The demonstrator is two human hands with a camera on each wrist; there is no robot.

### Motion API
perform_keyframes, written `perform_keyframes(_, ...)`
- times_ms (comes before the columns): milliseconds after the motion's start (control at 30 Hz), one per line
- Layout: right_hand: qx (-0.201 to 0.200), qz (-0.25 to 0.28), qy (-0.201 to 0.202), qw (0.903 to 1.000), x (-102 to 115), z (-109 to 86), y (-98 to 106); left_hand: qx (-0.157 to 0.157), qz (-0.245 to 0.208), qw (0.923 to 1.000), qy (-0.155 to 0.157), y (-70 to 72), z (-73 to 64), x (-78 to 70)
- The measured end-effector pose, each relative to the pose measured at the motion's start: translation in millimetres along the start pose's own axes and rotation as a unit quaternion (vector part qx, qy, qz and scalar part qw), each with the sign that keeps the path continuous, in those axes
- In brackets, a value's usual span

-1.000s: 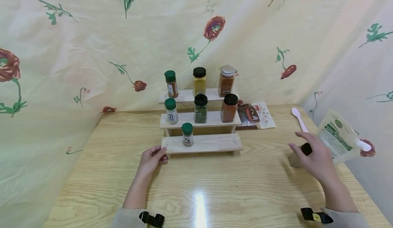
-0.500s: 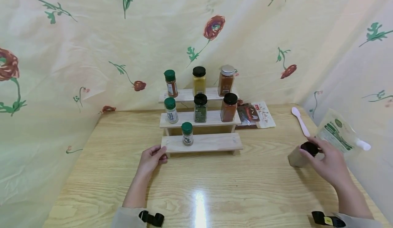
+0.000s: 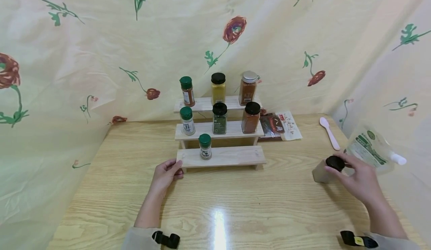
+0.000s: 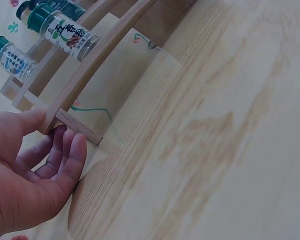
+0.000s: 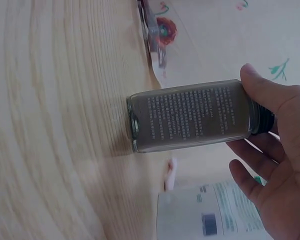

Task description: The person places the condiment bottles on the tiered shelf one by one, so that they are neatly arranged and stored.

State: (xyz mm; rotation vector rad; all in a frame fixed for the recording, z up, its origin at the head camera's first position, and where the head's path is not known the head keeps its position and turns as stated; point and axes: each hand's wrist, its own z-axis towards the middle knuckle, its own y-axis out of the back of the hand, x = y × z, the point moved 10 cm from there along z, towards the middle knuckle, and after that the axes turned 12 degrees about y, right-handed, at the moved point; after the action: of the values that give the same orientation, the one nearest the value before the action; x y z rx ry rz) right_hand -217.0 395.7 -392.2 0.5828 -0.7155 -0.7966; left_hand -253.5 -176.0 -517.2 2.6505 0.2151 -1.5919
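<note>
My left hand (image 3: 165, 175) pinches the left end of the lowest shelf of the wooden spice rack (image 3: 235, 157), thumb on top and fingers curled below. At the right, my right hand (image 3: 361, 179) grips a square glass spice jar (image 5: 190, 117) of grey-brown powder near its black lid (image 3: 335, 163). Rows of small print cover the jar's side in the right wrist view. A green-capped spice bottle (image 3: 205, 147) stands on the lowest shelf. The middle shelf bears a green-capped bottle (image 3: 188, 122), a jar of green herbs (image 3: 220, 119) and a reddish jar (image 3: 251, 119).
On the top shelf stand a green-capped bottle (image 3: 187, 93), a yellow jar (image 3: 218, 91) and a silver-lidded jar (image 3: 247, 91). Spice packets (image 3: 283, 126) lie right of the rack. A pink spoon (image 3: 330, 134) and a spouted pouch (image 3: 368, 149) are near the right wall.
My right hand has moved in front of the pouch and closed on the spice jar near its lid, then shifted slightly left with it. The left hand stays on the rack.
</note>
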Motion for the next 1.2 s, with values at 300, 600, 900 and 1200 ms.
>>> perform_keyframes(300, 0.016, 0.019, 0.04, 0.9989, 23, 16.1, -24, 0.0, 0.005, 1.0, -0.001, -0.3, -0.6, 0.7)
perform_keyframes(600, 0.025, 0.042, 0.077, 0.9958, 56, 42.5, -43, 0.0, 0.006, 1.0, 0.0, -0.8, -1.4, -0.8)
perform_keyframes(900, 0.03, 0.045, 0.101, 0.9934, 88, 69.4, -59, 0.0, 0.009, 1.0, 0.0, -0.1, -0.7, 0.8)
perform_keyframes(1200, 0.012, 0.09, 0.136, 0.9864, 120, 91.0, -69, -0.002, 0.011, 0.9999, -0.001, -0.3, -1.7, -0.7)
